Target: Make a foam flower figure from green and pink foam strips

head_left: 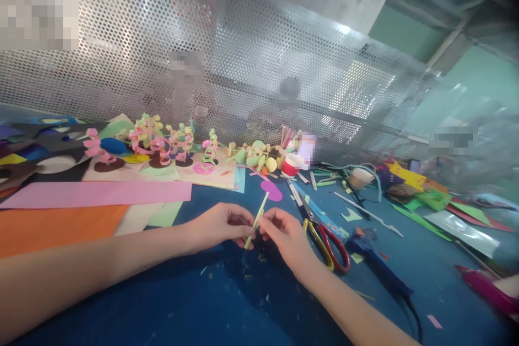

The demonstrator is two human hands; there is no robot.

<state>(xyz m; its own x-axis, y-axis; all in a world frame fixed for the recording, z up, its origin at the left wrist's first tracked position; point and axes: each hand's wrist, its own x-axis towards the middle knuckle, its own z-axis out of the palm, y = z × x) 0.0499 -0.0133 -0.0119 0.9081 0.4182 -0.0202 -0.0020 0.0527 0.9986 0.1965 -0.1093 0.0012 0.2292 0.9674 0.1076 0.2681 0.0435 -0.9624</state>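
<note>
Between my two hands a thin pale-green paper strip [261, 210] is held at a slant above the blue table. My left hand [231, 224] pinches its lower part between thumb and fingers. From the other side my right hand [284, 232] grips the strip near its middle, fingertips close to the left ones. A purple paper oval [271, 191] lies flat just beyond the hands. To the right of my right hand are scissors [324, 238] with one red and one yellow handle, and a blue glue gun [379, 265] with a cord.
Small curled-paper figures [160, 146] on round bases stand at the back left, before a perforated metal screen [243, 75]. Pink [101, 193] and orange paper sheets [60, 227] lie at left. A red-and-white cup [291, 165] stands behind; scraps and a magenta tool [484, 286] are at right.
</note>
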